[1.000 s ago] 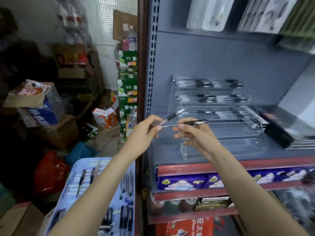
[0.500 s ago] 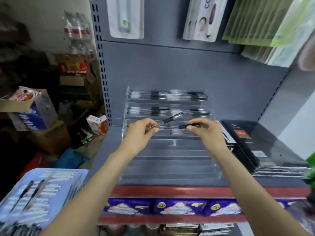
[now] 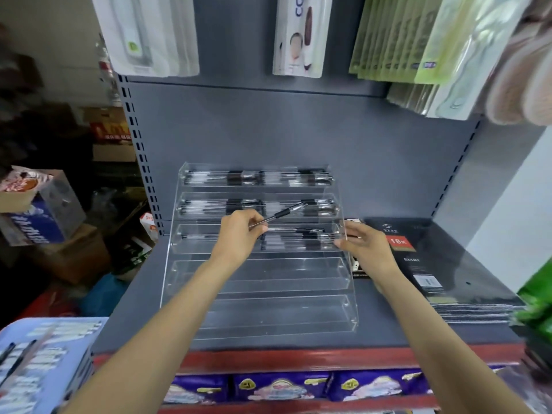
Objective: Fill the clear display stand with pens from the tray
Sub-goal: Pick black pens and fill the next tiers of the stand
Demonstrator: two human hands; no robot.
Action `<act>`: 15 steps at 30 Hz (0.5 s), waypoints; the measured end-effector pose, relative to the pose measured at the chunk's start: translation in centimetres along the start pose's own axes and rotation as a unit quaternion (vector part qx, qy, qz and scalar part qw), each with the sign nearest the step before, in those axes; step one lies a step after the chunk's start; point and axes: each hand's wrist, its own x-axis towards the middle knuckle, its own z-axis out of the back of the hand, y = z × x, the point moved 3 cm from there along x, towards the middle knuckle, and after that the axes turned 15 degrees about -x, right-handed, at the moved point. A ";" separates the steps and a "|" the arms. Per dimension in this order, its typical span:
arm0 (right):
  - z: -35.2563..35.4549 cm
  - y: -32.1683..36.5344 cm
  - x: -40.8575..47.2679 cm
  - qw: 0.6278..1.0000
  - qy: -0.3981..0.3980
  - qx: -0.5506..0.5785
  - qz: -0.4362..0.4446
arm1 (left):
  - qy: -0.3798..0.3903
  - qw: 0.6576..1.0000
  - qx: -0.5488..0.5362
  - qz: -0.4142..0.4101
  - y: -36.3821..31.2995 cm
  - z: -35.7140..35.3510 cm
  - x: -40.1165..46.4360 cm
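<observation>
- Pen point(image 3: 279, 215) sits pinched at its tip end by the left hand point(image 3: 242, 231), barrel angled up and to the right, tail end over the second tier of the clear display stand point(image 3: 260, 309).
- Third tier from the top lies directly below the pen; a few pens already rest there.
- Pen's long axis is skewed to the trough, which runs left to right; my read is it needs levelling before it drops in.
- Right hand point(image 3: 363, 245) is beside the stand's right wall at that third tier, fingers loosely extended, holding nothing.
- Left hand carries the pen; right is nearer its free tail end.
- Two lowest tiers hold no pens.
- Tray point(image 3: 68, 354) lies at lower left, pens in it.
</observation>
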 end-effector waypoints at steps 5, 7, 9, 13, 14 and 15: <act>0.2 -0.5 0.3 1.000 0.012 0.007 0.002 | 0.029 0.999 0.032 0.000 -0.1 -1.4 0.8; 0.1 -0.7 0.4 1.000 0.014 0.001 0.004 | 0.025 0.998 0.053 -0.002 -0.3 -1.7 0.7; 0.1 -0.9 0.5 1.000 0.015 0.001 -0.001 | 0.011 0.998 0.057 -0.004 -0.3 -1.8 0.6; 0.0 -1.0 0.6 1.000 0.014 0.002 -0.009 | -0.009 0.999 0.049 -0.002 -0.3 -2.0 0.5; 0.0 -1.0 0.5 1.000 0.013 0.002 -0.012 | -0.011 0.999 0.045 -0.005 -0.2 -2.0 0.6; 0.0 -0.9 0.4 1.000 0.012 -0.001 -0.013 | -0.012 0.999 0.044 -0.008 -0.2 -1.9 0.6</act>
